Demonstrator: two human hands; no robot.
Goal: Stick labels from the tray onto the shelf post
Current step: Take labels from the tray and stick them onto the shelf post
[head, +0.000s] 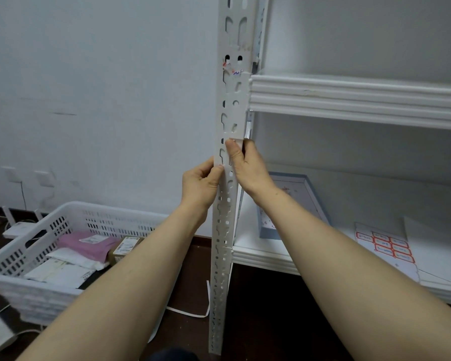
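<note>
The right thumb lies flat on a small white paper label (238,142), pressing it against the face of the white perforated metal shelf post (225,230), while the other fingers of the right hand (248,169) curl behind the post's edge. Just at seven o'clock from it, the left hand (200,184) pinches the post's left edge between thumb and curled fingers. A sheet of red-bordered labels (385,247) lies on the white lower shelf (261,256) at four o'clock. A white slotted plastic basket (50,225) of parcels sits at eight o'clock.
</note>
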